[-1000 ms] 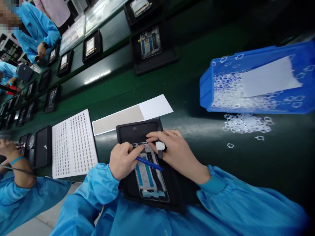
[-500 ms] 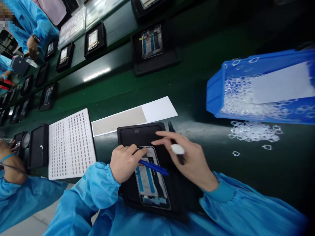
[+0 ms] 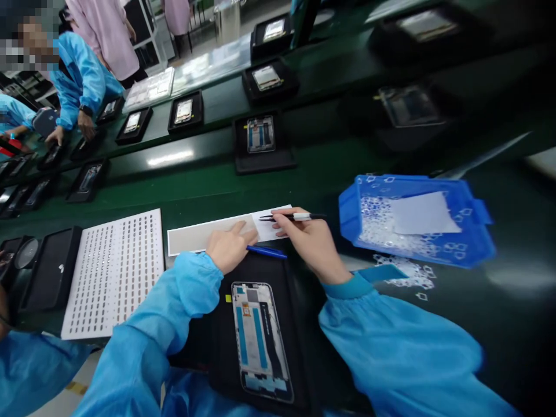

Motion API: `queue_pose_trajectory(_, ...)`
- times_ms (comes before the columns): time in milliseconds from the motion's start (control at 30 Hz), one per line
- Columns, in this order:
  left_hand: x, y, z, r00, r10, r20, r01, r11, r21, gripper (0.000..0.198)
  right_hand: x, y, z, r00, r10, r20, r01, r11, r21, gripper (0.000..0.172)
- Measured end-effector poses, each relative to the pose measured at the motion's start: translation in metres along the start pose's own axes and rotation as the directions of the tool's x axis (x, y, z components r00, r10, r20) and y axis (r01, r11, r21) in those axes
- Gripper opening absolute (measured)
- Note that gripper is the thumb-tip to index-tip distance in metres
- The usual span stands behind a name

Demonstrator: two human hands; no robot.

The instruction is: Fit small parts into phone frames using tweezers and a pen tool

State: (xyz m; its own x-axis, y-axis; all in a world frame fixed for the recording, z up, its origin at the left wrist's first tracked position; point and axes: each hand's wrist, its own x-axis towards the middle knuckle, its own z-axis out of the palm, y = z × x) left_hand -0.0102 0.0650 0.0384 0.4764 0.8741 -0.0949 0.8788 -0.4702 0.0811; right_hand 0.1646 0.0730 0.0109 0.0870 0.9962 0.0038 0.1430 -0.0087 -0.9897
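My left hand [image 3: 229, 248] rests on the beige part of a long white sheet [image 3: 191, 236], its index finger stretched out. A blue pen-like stick [image 3: 269, 252] is held in that hand and points to the right. In my right hand [image 3: 313, 243] is a pair of tweezers [image 3: 304, 216] with a white grip. Their dark tips are over the white end of the sheet, close to my left fingers; whether they pinch anything is too small to tell. Below my hands, an opened phone frame [image 3: 263, 359] with blue strips lies in a black tray [image 3: 223, 347].
A blue bin [image 3: 351, 211] of small white cut-out rings stands at right, with loose rings [image 3: 412, 273] before it. To the left lies a white board [image 3: 115, 272] with rows of small parts. Black trays with phones [image 3: 260, 134] line the bench; co-workers sit at left.
My hands have moved from the phone frame up to the sheet. The tweezers now point left over the sheet, and the view has shifted.
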Motion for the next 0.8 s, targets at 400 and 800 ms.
queue_pose_trajectory(400,-0.005,0.007,-0.012,0.982,-0.073,0.175,0.067,0.997,0.04,0.038,0.031,0.003,0.012,0.989,0.031,-0.142,-0.051,0.989,-0.142,0.02)
queue_pose_trajectory(800,-0.004,0.007,-0.008,0.989,-0.091,0.12,0.093,0.996,-0.016,0.036,0.035,-0.002,0.012,0.969,0.102,-0.226,-0.078,0.991,0.112,0.036)
